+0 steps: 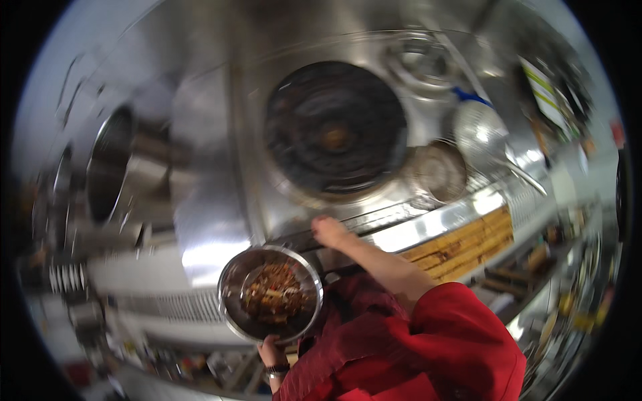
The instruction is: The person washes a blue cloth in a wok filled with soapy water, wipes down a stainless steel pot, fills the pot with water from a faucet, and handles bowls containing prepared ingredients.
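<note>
My left hand (pixel 271 352) grips the near rim of a round stainless steel bowl (pixel 228 321), which is held in front of the counter. Chopped food (pixel 275 293), brown with red and pale bits, lies in the bowl. My right hand (pixel 328 231) is at the front edge of the steel stove top, near a dark knob-like part; blur hides whether its fingers hold anything. Beyond it sits a large, dark, round wok (pixel 336 128) with a small brownish patch at its middle.
Right of the wok are a round metal pot (pixel 441 173), a perforated metal strainer (pixel 479 128) and a steel bowl (pixel 424 62). A blue cloth-like thing (pixel 471 96) lies behind the strainer. Slatted yellowish boards (pixel 461 245) run along the front right. Large metal pans (pixel 111 165) stand at left.
</note>
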Motion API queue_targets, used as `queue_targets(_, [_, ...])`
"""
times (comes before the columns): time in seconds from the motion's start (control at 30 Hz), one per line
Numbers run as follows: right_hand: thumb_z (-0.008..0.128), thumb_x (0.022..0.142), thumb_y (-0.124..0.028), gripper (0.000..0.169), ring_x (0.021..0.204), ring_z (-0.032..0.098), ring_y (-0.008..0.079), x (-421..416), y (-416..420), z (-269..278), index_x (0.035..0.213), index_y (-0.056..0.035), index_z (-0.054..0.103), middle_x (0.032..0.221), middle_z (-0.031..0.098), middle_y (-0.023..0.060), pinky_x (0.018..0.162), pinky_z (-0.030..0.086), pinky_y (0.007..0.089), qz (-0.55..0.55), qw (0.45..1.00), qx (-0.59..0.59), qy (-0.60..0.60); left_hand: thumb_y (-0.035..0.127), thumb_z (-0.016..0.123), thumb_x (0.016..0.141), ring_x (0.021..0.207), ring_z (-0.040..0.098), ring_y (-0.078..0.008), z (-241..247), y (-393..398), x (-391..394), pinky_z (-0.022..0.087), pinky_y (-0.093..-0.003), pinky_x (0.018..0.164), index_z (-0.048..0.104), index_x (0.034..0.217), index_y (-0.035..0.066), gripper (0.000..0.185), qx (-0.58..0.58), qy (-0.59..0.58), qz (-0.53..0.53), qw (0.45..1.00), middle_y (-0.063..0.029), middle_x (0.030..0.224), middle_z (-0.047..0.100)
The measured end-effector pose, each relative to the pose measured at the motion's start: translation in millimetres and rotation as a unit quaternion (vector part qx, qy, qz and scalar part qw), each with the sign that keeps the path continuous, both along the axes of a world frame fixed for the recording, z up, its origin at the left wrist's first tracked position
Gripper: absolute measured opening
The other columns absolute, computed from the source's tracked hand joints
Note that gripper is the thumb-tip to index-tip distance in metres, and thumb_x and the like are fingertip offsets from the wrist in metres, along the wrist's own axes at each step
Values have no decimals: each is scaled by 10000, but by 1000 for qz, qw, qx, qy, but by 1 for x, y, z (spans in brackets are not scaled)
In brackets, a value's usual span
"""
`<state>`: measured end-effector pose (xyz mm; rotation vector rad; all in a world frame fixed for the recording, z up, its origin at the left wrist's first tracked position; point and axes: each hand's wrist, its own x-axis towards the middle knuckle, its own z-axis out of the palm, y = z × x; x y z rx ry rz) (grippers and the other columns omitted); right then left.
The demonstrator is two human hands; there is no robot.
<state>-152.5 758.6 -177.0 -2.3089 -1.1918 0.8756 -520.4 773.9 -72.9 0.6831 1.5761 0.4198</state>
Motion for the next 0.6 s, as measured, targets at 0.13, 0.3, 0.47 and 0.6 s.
queue_targets(0.13, [566,697,-82,76,739,567,286,-60,-37,120,760,-48,543,778,560,136,676,463,355,-231,923,291,99,43,539,637,692,559,-277,-45,32,-50,494,-401,560,491,846,8,217,48,-4,-243,969,-137,785,533])
queue_targets(0.3, [556,694,-29,206,1005,453,277,-126,-121,172,897,-64,553,995,529,85,816,395,375,-50,955,290,-28,15,514,741,765,572,-240,0,36,5,478,-352,708,553,900,-3,164,-37,10,-358,933,-148,872,588])
queue_targets(0.47, [591,755,-183,140,857,540,252,-98,-257,199,767,-44,600,845,590,72,743,429,356,-231,936,253,-83,8,489,619,501,562,-296,48,-54,129,491,-414,373,504,890,-14,272,-21,-77,-332,940,-141,708,553])
queue_targets(0.6, [616,756,-280,291,876,533,311,-71,-401,201,919,-44,567,899,558,163,779,423,370,-489,829,187,-197,-1,490,607,671,574,-264,52,-148,228,512,-347,419,389,1104,20,507,-88,-83,-481,868,-125,846,514])
